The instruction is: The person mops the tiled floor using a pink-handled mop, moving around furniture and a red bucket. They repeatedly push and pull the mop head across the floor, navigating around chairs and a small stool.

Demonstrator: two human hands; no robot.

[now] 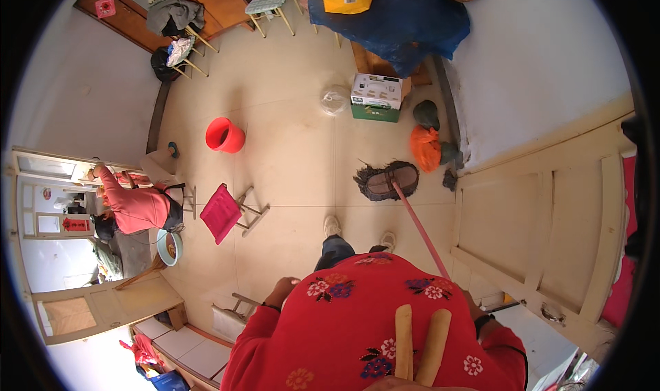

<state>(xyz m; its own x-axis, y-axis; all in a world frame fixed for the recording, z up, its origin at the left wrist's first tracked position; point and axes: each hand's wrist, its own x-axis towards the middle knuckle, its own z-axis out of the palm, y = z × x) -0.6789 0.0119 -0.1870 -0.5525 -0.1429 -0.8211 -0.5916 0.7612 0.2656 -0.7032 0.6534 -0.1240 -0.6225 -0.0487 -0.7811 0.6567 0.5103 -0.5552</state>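
A grey string mop [388,180] rests on the tiled floor in front of my feet. Its pink handle [420,228] slants back to my right hand [465,297], which is around its upper part; the sweater hides most of the fingers. My left hand [284,289] hangs beside my body with the fingers partly bent, and whether it holds anything cannot be told. Two pale yellow stick-like pieces [403,339] [434,345] stick up from the bottom edge, over the red flowered sweater [335,334]; what holds them is unclear.
A magenta folding stool [221,213] and red bucket [225,135] stand left. Ahead right are a carton [376,97], an orange bag [425,149] and a blue-covered table [392,27]. A person in pink [142,208] bends at the doorway near a light-blue basin [169,247]. A door [531,236] stands right.
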